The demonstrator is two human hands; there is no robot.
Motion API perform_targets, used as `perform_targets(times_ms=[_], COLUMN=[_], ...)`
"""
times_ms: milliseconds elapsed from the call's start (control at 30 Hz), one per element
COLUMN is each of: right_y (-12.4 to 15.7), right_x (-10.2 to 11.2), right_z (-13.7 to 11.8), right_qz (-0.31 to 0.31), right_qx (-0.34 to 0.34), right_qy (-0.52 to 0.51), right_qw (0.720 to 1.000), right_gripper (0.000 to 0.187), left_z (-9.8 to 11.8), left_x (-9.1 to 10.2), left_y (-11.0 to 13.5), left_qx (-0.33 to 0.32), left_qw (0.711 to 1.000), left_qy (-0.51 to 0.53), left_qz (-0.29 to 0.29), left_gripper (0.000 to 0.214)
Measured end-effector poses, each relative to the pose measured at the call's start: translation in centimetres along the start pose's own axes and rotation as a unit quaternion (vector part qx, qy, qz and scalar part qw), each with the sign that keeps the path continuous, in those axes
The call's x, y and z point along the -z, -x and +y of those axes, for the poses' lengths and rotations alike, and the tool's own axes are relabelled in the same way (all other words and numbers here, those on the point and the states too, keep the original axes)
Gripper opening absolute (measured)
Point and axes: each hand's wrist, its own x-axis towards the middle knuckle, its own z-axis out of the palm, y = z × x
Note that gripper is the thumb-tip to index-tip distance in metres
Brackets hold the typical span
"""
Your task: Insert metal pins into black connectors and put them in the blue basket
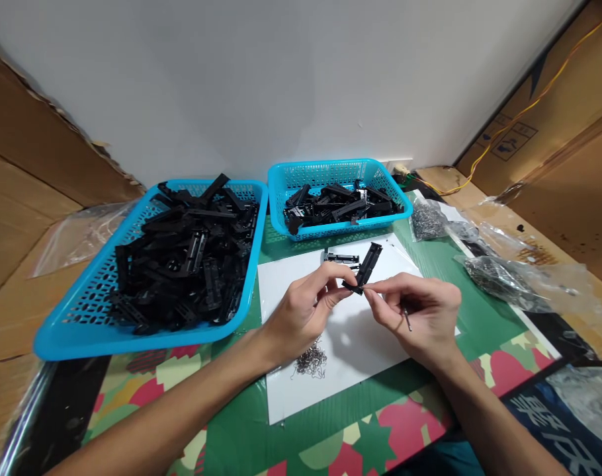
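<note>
My left hand point(313, 301) pinches a black L-shaped plastic part point(368, 266) between thumb and fingers, above a white sheet point(301, 403). From the other side my right hand point(415, 311) is closed, its thumb and forefinger tips meeting at the corner of the same part. Whatever tiny piece may sit between those tips is too small to make out. A thin metal rod point(407, 320) sticks out of the curled fingers of my right hand. More black plastic parts point(343, 258) lie on the sheet just behind. A heap of small wire pieces point(311, 361) rests near my left wrist.
Two blue baskets, a large one point(50, 340) at left and a smaller one point(281, 175) at the back, hold many black parts. Plastic bags point(504, 281) of small metal pieces lie at right. Cardboard point(573, 172) and a yellow cable point(479, 158) border the right side.
</note>
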Motion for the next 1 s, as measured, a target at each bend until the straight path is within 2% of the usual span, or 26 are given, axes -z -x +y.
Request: perform_targets(times_ms=[267,533,667,800,1000], right_y=[0.2,0.1,-0.2,-0.3,-0.1], right_x=[0.4,1.1,1.5,1.5,1.4], right_z=[0.3,1.1,1.0,1.0,1.7], right_qz=[-0.025,-0.086,-0.115,-0.119,-0.141], right_qx=[0.037,0.085,0.068,0.047,0.047], right_qy=[0.010,-0.013,-0.028,-0.053,-0.059], right_qw=[0.999,0.993,0.991,0.990,0.987], right_gripper=[0.009,0.016,0.014,0.011,0.011], left_z=[-0.1,-0.3,-0.4,-0.3,-0.2], left_x=[0.1,0.3,0.3,0.3,0.3], left_y=[-0.2,0.0,0.2,0.2,0.2], left_qx=[-0.044,-0.073,-0.074,-0.077,-0.078], left_qw=[0.999,0.997,0.996,0.996,0.995], left_qy=[-0.005,-0.026,-0.036,-0.040,-0.053], left_qz=[-0.008,-0.018,-0.027,-0.026,-0.011], left_gripper=[0.017,0.023,0.023,0.021,0.022])
